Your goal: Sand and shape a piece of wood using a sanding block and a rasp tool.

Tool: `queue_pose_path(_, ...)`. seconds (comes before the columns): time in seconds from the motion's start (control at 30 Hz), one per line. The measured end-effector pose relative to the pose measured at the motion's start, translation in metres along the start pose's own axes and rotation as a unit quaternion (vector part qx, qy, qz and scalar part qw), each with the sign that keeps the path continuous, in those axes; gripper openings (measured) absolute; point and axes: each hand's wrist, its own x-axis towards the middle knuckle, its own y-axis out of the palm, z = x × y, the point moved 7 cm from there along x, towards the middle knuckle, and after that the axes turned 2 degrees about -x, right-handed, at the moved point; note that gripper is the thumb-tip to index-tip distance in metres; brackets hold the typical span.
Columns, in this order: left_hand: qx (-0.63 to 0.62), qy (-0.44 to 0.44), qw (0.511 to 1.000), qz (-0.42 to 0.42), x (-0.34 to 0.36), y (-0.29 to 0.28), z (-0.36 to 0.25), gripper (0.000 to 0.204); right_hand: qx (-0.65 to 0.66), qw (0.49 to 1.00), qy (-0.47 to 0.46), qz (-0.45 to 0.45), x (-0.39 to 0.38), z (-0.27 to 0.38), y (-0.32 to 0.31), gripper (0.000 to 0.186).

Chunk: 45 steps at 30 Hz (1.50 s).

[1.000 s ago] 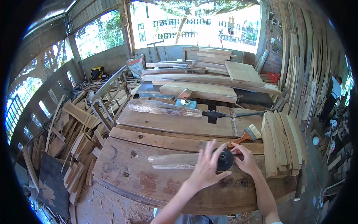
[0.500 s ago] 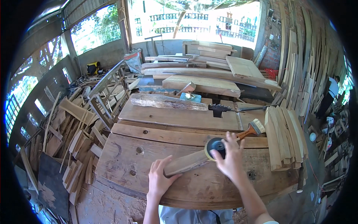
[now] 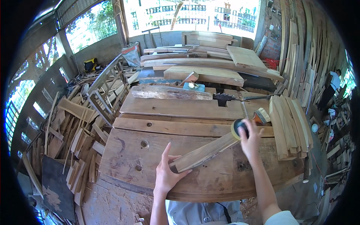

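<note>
sunlit workshop windows point(image 3: 195, 15), plank-lined walls point(image 3: 300, 48)

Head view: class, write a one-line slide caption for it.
Left hand steadies a wood strip on the workbench while the right hand presses a round tool on its far end.

I see 1 package: a bulging sack point(image 3: 132, 53) in pale plastic with red and blue print, standing at the far left end of the plank stack point(image 3: 210, 62). No labels, signs or screens show anywhere.
</note>
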Motion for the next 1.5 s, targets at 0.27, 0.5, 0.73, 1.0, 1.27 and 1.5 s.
queue_pose_path(0.27,0.015,-0.023,0.999,-0.023,-0.004,-0.004,0.006,0.103,0.156,0.969,-0.154,0.117,-0.06,0.141,0.009,0.029)
queue_pose_path(0.5,0.012,-0.041,0.999,-0.022,-0.002,-0.003,0.008,0.103,0.149,0.973,-0.143,0.105,-0.039,0.09,0.018,0.025)
queue_pose_path(0.73,0.027,-0.03,0.999,0.008,0.0,0.006,0.004,0.1,-0.059,0.998,0.025,-0.005,0.01,-0.01,0.009,0.028)
queue_pose_path(1.0,-0.019,-0.037,0.999,-0.007,-0.003,0.003,0.013,0.088,0.184,0.937,-0.233,0.183,-0.094,0.161,0.02,0.037)
queue_pose_path(1.27,0.004,0.006,1.0,0.014,0.005,0.007,-0.002,0.099,-0.071,0.996,0.012,-0.046,0.013,-0.011,-0.008,0.025)
queue_pose_path(1.5,0.002,0.007,1.0,-0.006,0.004,0.002,-0.005,0.095,0.115,0.98,-0.141,0.082,-0.063,0.148,0.031,0.038)
